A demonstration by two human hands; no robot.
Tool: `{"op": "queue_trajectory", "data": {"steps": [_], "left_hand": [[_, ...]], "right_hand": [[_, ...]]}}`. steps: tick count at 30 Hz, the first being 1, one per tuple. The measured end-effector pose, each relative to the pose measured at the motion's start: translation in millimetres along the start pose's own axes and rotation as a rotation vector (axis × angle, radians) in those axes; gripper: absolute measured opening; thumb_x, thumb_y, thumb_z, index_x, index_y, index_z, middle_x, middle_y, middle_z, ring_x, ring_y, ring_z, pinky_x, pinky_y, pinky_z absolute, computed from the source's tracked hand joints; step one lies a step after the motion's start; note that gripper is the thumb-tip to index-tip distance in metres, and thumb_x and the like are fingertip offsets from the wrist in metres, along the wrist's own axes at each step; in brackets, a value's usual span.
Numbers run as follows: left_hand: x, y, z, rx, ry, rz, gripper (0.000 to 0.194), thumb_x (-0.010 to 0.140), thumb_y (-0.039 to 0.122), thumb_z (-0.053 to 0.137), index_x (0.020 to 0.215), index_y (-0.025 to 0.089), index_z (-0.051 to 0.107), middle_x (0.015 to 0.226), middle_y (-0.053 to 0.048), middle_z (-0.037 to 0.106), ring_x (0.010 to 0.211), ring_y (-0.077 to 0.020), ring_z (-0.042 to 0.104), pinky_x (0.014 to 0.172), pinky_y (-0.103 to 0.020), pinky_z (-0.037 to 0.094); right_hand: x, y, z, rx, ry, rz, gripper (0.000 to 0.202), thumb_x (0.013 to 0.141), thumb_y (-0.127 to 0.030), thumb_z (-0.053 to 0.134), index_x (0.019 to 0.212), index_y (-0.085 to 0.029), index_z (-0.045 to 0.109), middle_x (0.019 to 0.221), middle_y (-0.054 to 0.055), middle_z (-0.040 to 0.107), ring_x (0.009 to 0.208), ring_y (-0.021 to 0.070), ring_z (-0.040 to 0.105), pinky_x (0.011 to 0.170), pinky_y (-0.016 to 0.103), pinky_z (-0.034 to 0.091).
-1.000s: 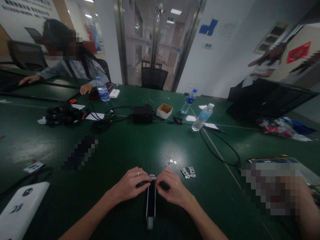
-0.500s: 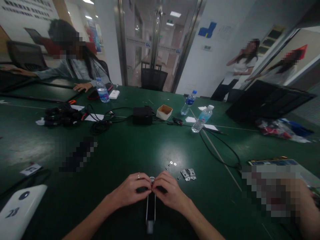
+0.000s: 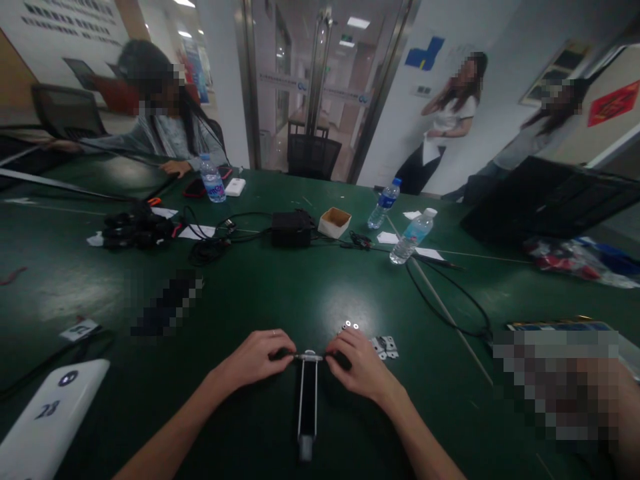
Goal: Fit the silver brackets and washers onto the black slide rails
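Note:
A black bar with silvery edges (image 3: 308,400) lies lengthwise on the green table (image 3: 280,293) in front of me. At its far end a thin metal crosspiece (image 3: 309,357) runs left to right. My left hand (image 3: 257,357) pinches the left end of that crosspiece. My right hand (image 3: 357,365) pinches the right end, with a dark part under its fingers. Small washers (image 3: 350,325) and small metal brackets (image 3: 385,346) lie just beyond my right hand.
Three water bottles (image 3: 413,235), a small cardboard box (image 3: 334,222), a black box with cables (image 3: 290,229) and black gear (image 3: 135,230) stand farther back. A white device (image 3: 45,417) lies near left. One person sits far left; two people stand by the far wall.
My hands have spread apart along the crosspiece, from nearly touching to either end. The view shifted slightly, and the standing people moved left.

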State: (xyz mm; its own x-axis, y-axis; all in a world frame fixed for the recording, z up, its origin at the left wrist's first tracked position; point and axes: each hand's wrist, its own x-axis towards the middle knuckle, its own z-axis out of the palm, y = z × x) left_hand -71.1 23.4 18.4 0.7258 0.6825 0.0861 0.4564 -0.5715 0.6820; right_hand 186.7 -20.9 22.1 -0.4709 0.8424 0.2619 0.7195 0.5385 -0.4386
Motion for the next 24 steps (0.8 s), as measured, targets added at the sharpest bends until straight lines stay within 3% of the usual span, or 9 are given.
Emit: {"op": "queue_trajectory", "data": {"steps": [6,24], "left_hand": [[0.1,-3.4,7.3,0.043,-0.052,-0.039,0.017,0.088,0.026,0.056,0.099,0.019,0.067,0.088,-0.001,0.062,0.066,-0.0096,0.054,0.057,-0.018,0.041],[1.2,1.1,13.5,-0.037,-0.055,-0.086,0.020,0.090,0.029,0.054,0.105,0.019,0.063,0.094,-0.001,0.061,0.068,-0.0098,0.051,0.059,-0.019,0.040]], "right_hand": [[-1.0,0.7,7.5,-0.030,-0.123,0.036,0.004,0.082,-0.017,0.058,0.082,-0.019,0.062,0.079,0.003,0.061,0.081,0.0182,0.053,0.077,0.033,0.039],[1.4,0.0,8.5,-0.003,-0.129,0.030,0.006,0.084,-0.015,0.057,0.081,-0.018,0.061,0.077,0.003,0.060,0.078,0.0169,0.053,0.073,0.030,0.040]]}}
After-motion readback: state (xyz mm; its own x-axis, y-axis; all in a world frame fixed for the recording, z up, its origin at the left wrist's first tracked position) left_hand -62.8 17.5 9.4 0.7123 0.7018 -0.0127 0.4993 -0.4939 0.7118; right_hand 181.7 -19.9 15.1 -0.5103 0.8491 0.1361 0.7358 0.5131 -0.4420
